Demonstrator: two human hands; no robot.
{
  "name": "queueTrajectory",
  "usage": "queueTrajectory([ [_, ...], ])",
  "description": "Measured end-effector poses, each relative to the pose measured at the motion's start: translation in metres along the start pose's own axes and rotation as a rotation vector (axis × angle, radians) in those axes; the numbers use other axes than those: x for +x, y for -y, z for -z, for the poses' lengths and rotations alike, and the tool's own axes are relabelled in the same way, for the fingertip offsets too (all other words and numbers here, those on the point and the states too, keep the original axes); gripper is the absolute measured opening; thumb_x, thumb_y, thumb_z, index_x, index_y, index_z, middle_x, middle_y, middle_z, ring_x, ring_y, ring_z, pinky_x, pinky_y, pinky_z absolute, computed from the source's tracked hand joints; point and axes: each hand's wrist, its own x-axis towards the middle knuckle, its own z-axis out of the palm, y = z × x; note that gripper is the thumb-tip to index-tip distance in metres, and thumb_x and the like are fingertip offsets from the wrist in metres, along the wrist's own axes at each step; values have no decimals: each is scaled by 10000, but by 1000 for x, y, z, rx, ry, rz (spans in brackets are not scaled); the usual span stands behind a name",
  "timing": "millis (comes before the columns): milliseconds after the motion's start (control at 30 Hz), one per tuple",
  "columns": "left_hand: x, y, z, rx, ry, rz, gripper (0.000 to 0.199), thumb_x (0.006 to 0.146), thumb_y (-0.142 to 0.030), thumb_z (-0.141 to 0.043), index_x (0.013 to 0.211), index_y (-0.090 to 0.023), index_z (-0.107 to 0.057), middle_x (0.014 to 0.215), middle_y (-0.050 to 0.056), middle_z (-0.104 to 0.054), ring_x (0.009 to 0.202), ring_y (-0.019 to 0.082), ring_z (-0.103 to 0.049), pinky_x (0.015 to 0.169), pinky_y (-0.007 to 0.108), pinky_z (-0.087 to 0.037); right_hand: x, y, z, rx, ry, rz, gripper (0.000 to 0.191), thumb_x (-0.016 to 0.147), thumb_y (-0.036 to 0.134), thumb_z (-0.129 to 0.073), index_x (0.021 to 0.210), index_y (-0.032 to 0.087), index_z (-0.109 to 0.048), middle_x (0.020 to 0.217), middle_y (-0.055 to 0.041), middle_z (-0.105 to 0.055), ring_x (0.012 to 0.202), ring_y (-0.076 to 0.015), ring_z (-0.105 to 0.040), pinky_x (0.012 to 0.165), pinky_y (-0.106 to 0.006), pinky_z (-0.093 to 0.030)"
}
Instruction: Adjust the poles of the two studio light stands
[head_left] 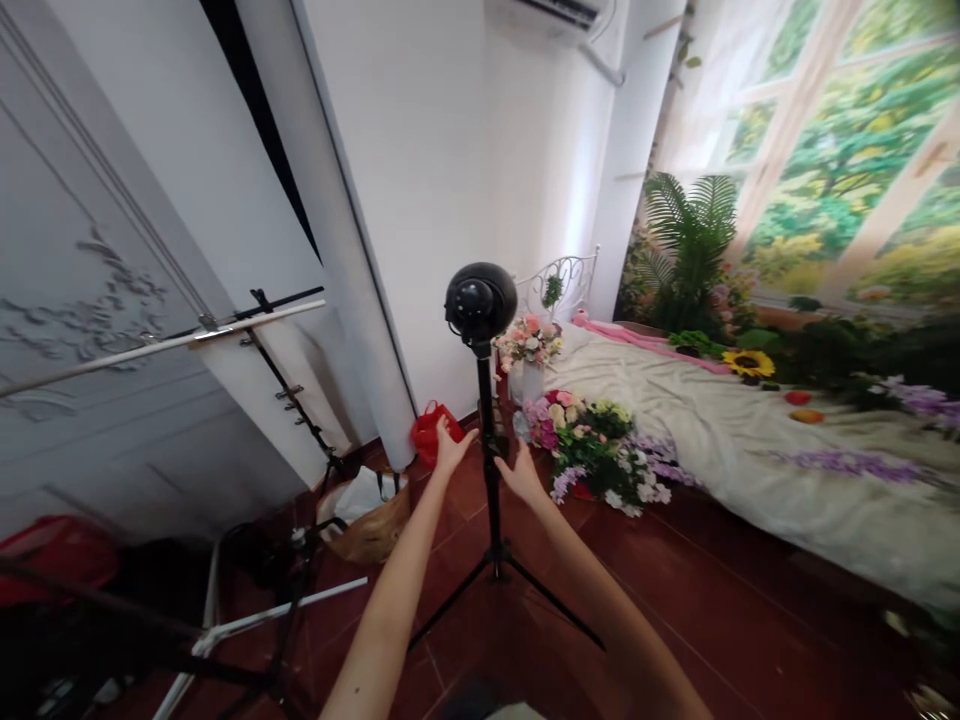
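Observation:
A black tripod stand (491, 500) stands upright on the floor in front of me, its legs spread. On top sits a rounded, glossy black head (481, 300) that looks like a studio lamp. My left hand (452, 448) is left of the pole, open, its fingers apart and the thumb pointing toward the pole without visibly touching it. To the right of the pole is my right hand (521, 474), also open, with its thumb very close to the pole; whether it touches I cannot tell. Neither hand holds anything.
Flower bunches (600, 450) lie on the floor beside a bed (675, 400) at right. A red bag (433, 432) and a brown bag (371, 520) stand at left. Backdrop stands and a white pole (300, 603) occupy the left side.

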Motion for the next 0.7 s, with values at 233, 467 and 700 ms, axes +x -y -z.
queueTrajectory([
  [233,9,0,-32,-260,387,2,349,832,-393,-465,1086,-166,-540,1100,103,-602,1052,204,-554,975,404,-393,40,-10,-42,-13,30,145,681,707,234,-528,1340,176,-284,1328,-121,-429,1207,-230,-448,1023,-398,-353],
  [467,-25,1,-43,-415,255,65,334,808,-359,-388,975,-163,-600,1016,59,-640,1026,195,-553,948,339,-401,32,-2,-38,155,23,74,516,705,219,-566,1192,194,-397,1186,-110,-519,1092,-207,-530,973,-402,-409],
  [700,-35,-17,-42,-392,319,91,271,708,-275,-475,923,-157,-590,836,33,-619,778,148,-569,720,249,-449,10,16,6,584,76,-308,295,711,385,-628,939,215,-549,911,-42,-622,840,-176,-622,793,-355,-521],
])
